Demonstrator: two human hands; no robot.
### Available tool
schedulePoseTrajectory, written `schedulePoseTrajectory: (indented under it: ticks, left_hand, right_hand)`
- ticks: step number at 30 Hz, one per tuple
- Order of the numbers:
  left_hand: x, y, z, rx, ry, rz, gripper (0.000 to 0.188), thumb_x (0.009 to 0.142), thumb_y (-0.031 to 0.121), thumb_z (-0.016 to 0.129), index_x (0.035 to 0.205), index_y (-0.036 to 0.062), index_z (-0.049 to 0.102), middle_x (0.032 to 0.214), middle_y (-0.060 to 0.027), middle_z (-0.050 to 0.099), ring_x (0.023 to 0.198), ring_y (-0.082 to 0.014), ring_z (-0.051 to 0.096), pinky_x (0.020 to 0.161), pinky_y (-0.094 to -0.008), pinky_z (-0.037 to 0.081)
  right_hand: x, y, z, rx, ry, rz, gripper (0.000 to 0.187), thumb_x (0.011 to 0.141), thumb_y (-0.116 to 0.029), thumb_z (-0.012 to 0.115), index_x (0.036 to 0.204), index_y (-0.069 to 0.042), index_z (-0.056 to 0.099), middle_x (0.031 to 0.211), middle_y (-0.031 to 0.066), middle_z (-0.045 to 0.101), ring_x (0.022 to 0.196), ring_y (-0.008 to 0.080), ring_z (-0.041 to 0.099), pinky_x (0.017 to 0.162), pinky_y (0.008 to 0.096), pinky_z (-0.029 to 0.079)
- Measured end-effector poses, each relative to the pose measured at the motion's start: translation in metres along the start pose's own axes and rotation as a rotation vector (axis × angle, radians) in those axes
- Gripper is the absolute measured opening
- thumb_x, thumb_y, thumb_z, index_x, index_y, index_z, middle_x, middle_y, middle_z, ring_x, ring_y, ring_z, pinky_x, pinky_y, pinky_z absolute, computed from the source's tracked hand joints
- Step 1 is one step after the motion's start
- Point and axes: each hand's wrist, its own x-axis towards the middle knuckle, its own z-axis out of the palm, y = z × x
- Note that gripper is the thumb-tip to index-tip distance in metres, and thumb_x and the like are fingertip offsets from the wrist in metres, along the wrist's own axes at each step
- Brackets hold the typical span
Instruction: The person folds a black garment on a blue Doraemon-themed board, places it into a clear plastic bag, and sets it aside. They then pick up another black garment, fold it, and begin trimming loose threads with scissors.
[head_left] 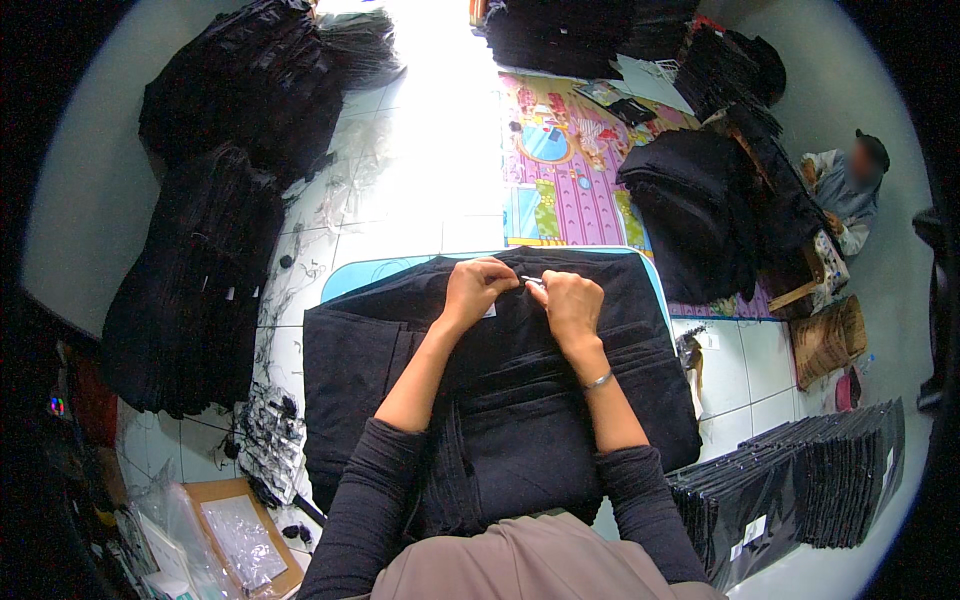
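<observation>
Black cloth garments lie spread and layered on a low table with a light-blue edge in front of me. At their far edge, my left hand is closed, pinching the black fabric between thumb and fingers. Close by on the right, my right hand is closed around a small silvery tool. The tool's tip points toward my left fingertips at the cloth; most of it is hidden in my fist. A small white label shows on the fabric beside my left wrist.
Tall black cloth piles stand at left, with more black cloth at right. Packaged black garments stand near right, below a woven basket. Thread scraps litter the tiles. Another person sits far right.
</observation>
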Motion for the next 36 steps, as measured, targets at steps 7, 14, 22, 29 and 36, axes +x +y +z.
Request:
schedulePoseTrajectory:
  ticks: [7,14,22,29,36]
  left_hand:
    - [-0.005,-0.012,-0.075,-0.555,0.353,-0.293,0.013,0.079,0.005,0.071,0.091,0.0016,0.072,0.083,-0.0066,0.071,0.071,-0.0167,0.066,0.069,-0.0289,0.054]
    - [-0.066,-0.005,-0.143,0.387,0.785,-0.195,0.041,0.069,-0.002,0.061,0.109,0.0074,0.066,0.094,-0.0061,0.062,0.076,-0.0142,0.059,0.056,-0.0233,0.046]
    - [-0.052,0.018,-0.055,0.737,0.360,-0.304,0.024,0.071,0.005,0.062,0.094,0.0006,0.057,0.100,-0.0156,0.054,0.096,-0.0344,0.058,0.079,-0.0422,0.051]
    - [-0.070,-0.004,-0.098,-0.495,0.536,-0.370,0.027,0.079,-0.014,0.054,0.099,0.0031,0.049,0.089,-0.0084,0.062,0.075,-0.0124,0.061,0.071,-0.0237,0.053]
    - [-0.087,-0.022,-0.121,-0.796,0.238,-0.586,0.016,0.093,0.014,0.062,0.102,0.0091,0.050,0.075,0.0065,0.051,0.057,0.0018,0.040,0.045,-0.0110,0.030]
  right_hand:
    - [-0.002,0.016,-0.002,0.196,-0.034,0.015,0.045,0.081,-0.052,0.065,0.068,-0.009,0.066,0.067,0.0134,0.066,0.065,0.0316,0.067,0.056,0.0421,0.051]
    - [0.012,-0.015,-0.006,0.570,-0.093,0.080,0.045,0.083,-0.050,0.066,0.094,-0.007,0.064,0.082,0.0160,0.069,0.078,0.0349,0.068,0.065,0.0442,0.052]
    - [0.010,-0.063,0.013,0.364,-0.097,0.076,0.018,0.083,-0.020,0.067,0.098,-0.011,0.064,0.078,0.0169,0.068,0.075,0.0359,0.068,0.064,0.0455,0.053]
    - [0.011,-0.054,0.023,0.451,0.185,0.038,0.011,0.086,-0.016,0.062,0.096,-0.014,0.064,0.077,0.0151,0.068,0.072,0.0350,0.067,0.059,0.0456,0.052]
    - [0.014,-0.061,0.028,0.439,-0.026,0.038,0.013,0.087,-0.018,0.063,0.099,-0.013,0.063,0.078,0.0167,0.067,0.073,0.0364,0.066,0.060,0.0463,0.050]
